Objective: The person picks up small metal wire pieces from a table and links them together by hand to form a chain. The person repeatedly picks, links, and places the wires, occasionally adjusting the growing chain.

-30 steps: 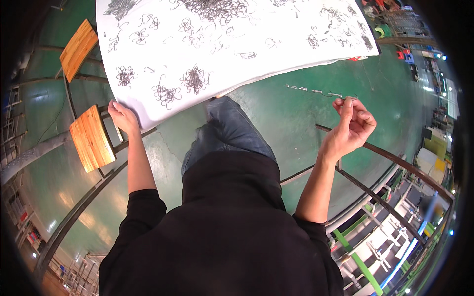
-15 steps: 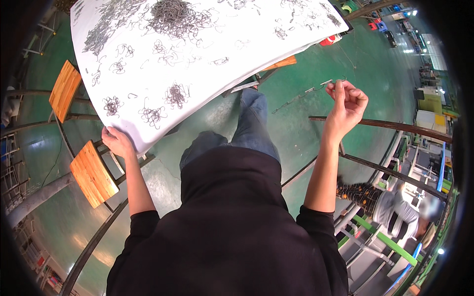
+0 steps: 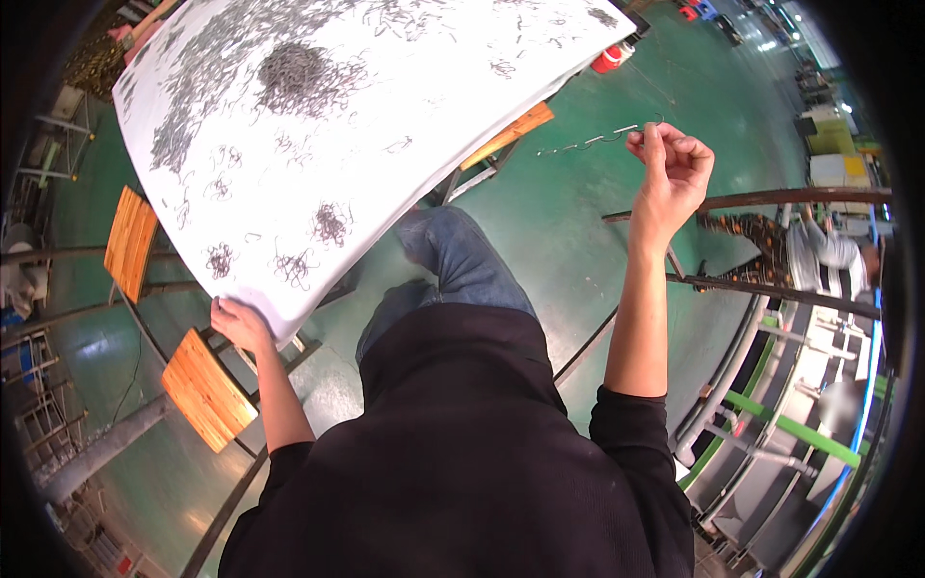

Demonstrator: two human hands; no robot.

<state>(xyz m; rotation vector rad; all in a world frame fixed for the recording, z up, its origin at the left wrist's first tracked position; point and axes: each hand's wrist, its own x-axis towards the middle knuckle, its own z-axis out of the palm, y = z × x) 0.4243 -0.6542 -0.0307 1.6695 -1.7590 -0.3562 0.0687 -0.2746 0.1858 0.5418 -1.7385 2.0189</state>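
Note:
My right hand [image 3: 673, 173], raised to the right of the table, has thumb and fingertips pinched on one end of a thin chain of metal hooks [image 3: 602, 138]. The chain stretches out leftward over the floor, and a curved end shows above the fingertips. My left hand [image 3: 241, 325] rests at the near left corner of the white-covered table [image 3: 260, 202], its fingers loosely bent and partly out of sight. Small tangled piles of dark wire hooks [image 3: 291, 268] lie close beyond it. A large heap of hooks [image 3: 292, 69] sits farther up the table.
Two wooden stools [image 3: 209, 390] stand to the left, and a wooden bench [image 3: 509, 133] is under the table's right edge. Dark metal rails [image 3: 780, 199] cross on the right. Another person [image 3: 824, 252] is among racks there. A red container [image 3: 607, 60] stands past the table.
My view has shifted, so the table and stools sit lower in the picture. The right hand has risen slightly with the chain, which swings nearer to level.

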